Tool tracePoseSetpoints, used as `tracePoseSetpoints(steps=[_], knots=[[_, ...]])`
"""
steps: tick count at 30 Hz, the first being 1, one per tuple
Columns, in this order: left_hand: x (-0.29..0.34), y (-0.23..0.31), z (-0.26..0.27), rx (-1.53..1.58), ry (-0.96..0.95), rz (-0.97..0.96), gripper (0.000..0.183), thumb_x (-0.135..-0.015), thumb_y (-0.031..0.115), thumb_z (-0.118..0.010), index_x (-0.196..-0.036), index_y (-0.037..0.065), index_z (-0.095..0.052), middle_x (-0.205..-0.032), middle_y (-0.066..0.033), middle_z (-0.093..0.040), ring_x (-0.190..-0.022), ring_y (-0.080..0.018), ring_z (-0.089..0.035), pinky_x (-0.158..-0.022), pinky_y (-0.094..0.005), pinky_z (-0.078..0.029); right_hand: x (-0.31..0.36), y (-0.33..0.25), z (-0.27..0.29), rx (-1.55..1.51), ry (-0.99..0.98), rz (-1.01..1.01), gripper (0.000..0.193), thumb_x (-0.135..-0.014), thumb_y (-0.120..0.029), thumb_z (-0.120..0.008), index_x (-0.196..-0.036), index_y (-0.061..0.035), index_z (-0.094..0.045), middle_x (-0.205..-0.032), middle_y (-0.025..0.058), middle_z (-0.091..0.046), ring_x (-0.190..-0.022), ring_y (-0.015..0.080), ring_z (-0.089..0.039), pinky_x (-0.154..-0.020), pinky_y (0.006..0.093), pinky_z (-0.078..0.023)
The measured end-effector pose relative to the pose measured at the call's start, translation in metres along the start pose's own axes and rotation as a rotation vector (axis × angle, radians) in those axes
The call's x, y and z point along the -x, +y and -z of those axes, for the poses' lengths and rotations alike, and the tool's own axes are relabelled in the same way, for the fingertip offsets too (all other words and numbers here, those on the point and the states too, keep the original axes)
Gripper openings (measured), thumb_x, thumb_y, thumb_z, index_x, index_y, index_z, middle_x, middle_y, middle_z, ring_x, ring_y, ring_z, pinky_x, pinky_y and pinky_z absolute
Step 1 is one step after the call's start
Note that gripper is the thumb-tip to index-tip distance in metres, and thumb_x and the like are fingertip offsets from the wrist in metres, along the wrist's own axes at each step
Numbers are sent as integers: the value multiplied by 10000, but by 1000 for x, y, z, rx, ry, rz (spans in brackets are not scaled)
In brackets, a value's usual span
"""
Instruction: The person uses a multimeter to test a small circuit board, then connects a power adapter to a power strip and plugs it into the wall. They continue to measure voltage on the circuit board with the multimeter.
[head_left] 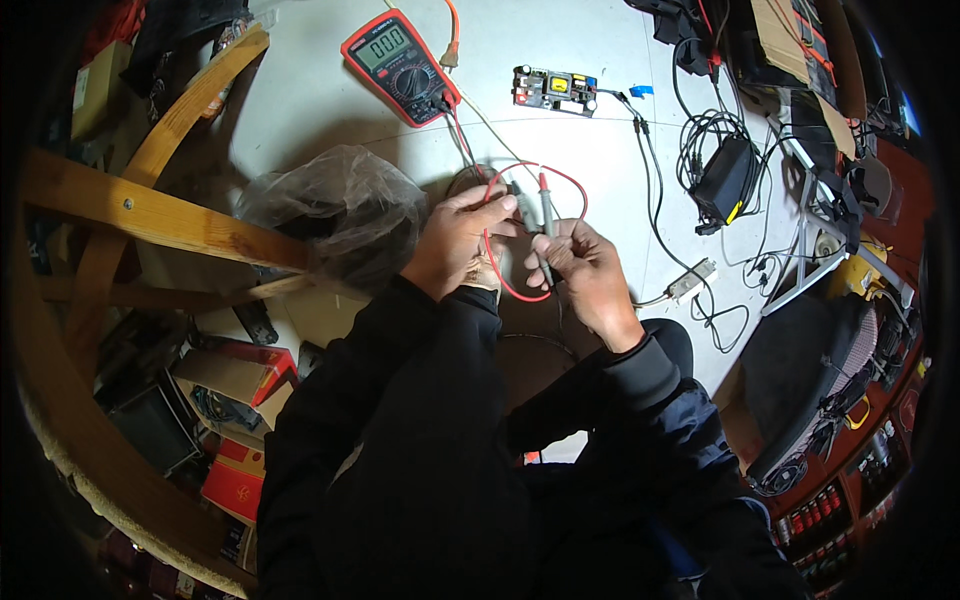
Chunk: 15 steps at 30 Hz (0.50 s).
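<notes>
Dark sleeves (385, 335) are reaching our hands, below and right of the multimeter (402, 75). Our right hand (585, 265) is pinching the test probes (546, 205); our left hand (455, 235) is curling beside them, its grip unclear to us. Below the multimeter, a clear bag (390, 190) is holding dark contents (345, 225); farther down-left, an open carton (245, 375) is holding cables (222, 406). The multimeter's display (385, 47) is showing digits.

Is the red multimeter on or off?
On: the red multimeter shows dark digits on its display.

We wear long black sleeves (350, 370), the right ending in a snug dark cuff (646, 368); a blue streak (685, 563) marks our dark clothing (440, 480).
</notes>
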<state>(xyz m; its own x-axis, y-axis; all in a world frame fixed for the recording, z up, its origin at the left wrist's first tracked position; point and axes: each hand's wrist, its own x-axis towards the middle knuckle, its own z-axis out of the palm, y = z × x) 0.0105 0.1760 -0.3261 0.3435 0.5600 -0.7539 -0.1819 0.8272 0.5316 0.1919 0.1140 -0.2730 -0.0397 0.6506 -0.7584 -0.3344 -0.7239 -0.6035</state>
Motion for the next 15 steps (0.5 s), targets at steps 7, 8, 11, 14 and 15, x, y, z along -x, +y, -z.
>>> tracePoseSetpoints(steps=[7,8,11,14,15], knots=[[1,21,11,-674,338,-526,318,-979,195,-715,-1213,-12,-659,-997,-96,-693,-917,-162,-633,-825,-322,-518,-10,-8,-3,-94,77,185,164,-1053,-151,-647,-1085,3,-600,-908,79,-708,-757,141,-656,-733,272,-527],[0,31,8,-521,188,-372,307,-998,217,-692,-1192,-19,-668,-999,-92,-694,-918,-160,-636,-826,-320,-523,-12,-8,-6,-87,51,199,172,-1053,-153,-649,-1097,6,-602,-909,78,-709,-759,140,-657,-734,272,-527],[-3,49,-8,-177,-145,-73,300,-1057,232,-611,-1146,-49,-668,-1021,-88,-699,-923,-153,-652,-813,-324,-554,-21,-4,-16,-106,-17,221,205,-1051,-155,-652,-1145,24,-614,-917,77,-714,-771,137,-665,-743,271,-529],[-2,51,-13,52,-174,122,283,-1061,216,-596,-1154,-44,-653,-1029,-111,-701,-915,-175,-672,-809,-336,-569,-30,-4,-17,15,17,193,205,-1054,-161,-647,-1140,24,-620,-925,77,-715,-772,138,-665,-746,271,-530],[-5,49,-14,74,-119,35,247,-1065,197,-582,-1136,-35,-632,-1002,-125,-693,-900,-190,-685,-799,-352,-584,-32,-4,-15,-7,27,180,219,-1061,-178,-637,-1151,22,-626,-891,68,-708,-754,132,-660,-704,264,-524]])
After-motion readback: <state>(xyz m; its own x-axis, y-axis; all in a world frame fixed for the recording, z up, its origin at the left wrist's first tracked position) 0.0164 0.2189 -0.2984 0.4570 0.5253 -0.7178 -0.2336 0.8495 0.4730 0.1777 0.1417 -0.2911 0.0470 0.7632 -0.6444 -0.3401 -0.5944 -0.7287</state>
